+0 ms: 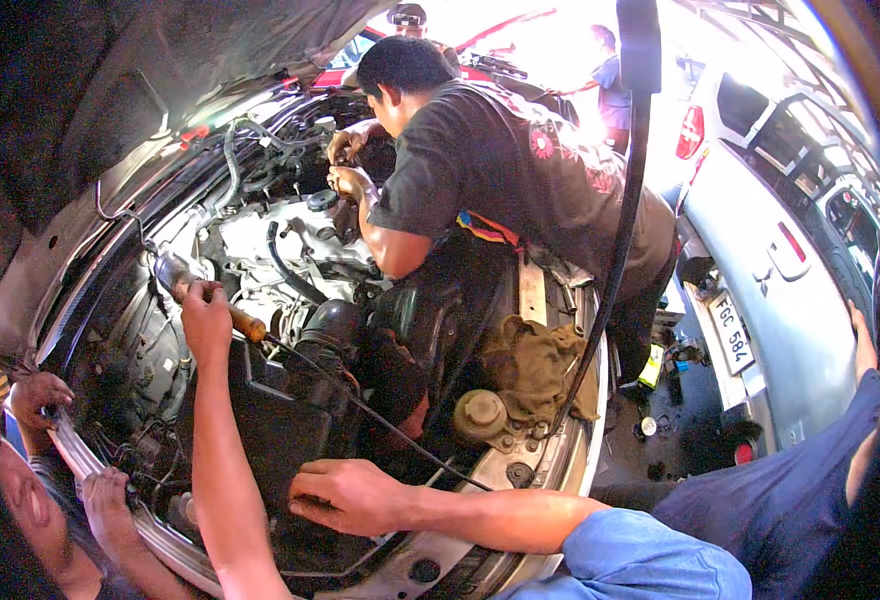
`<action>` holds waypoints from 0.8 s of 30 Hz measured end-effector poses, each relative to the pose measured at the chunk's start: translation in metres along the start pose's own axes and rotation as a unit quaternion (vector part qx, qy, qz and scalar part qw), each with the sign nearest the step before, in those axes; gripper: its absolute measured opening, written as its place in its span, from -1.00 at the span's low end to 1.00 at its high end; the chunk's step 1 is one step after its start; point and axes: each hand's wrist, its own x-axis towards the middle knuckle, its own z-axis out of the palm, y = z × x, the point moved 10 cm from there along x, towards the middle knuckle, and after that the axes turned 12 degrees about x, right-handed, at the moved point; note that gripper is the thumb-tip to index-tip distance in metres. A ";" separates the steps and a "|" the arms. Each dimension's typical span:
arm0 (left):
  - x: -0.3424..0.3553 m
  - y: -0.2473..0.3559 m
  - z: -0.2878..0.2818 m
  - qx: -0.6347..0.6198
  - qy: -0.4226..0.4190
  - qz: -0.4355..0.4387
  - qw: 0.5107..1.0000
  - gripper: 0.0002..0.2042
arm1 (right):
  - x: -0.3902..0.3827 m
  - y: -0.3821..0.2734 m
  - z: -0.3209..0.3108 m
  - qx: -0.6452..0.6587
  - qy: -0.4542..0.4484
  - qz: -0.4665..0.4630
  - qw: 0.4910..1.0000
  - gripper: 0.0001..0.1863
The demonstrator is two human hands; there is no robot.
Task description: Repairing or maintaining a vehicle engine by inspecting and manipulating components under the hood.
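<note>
My left hand reaches up over the engine bay, closed around a hand-held work lamp with an orange handle. The lamp's rounded head points to the far left, and a black cord runs from its handle toward the near right. Below, my right hand lies over a black plastic cover, fingers loosely bent, with nothing visible in it. Past the lamp is the engine, with a black hose across it. A co-worker leans in from the right, both hands at the engine's far side.
Another person's hands grip the car's front edge at left. The raised hood hangs overhead. A brown rag and a round capped reservoir sit at right, near a long black strut. A silver vehicle stands beyond.
</note>
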 end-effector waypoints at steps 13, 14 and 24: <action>-0.001 0.002 -0.002 0.019 -0.005 -0.013 1.000 -0.76 | 0.001 0.010 0.004 -0.017 -0.017 0.033 0.999 -0.79; -0.001 0.002 -0.002 0.014 -0.001 -0.009 1.000 -0.76 | 0.001 0.010 0.004 -0.017 -0.015 0.034 0.999 -0.79; 0.000 0.000 0.001 0.003 -0.015 -0.014 1.000 -0.76 | 0.002 0.009 0.003 -0.013 -0.014 0.041 0.999 -0.78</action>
